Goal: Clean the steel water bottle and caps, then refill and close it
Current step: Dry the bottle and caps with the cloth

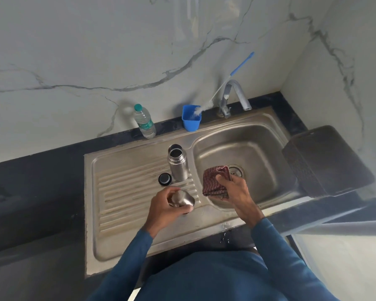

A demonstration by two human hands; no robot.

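Note:
The steel water bottle (178, 162) stands upright and uncapped on the drainboard, beside the basin's left rim. A small black inner cap (165, 178) lies just left of its base. My left hand (164, 208) grips the steel outer cap (182, 199) low over the drainboard, in front of the bottle. Over the basin's front left part, my right hand (234, 189) holds a folded red checked cloth (215, 181). The cloth and the steel cap are apart.
The steel sink (258, 148) has a drain at its middle and a tap (230, 98) behind it. A blue cup (191, 120) with a bottle brush and a plastic water bottle (144, 121) stand at the wall. A dark box (326, 159) sits right of the basin.

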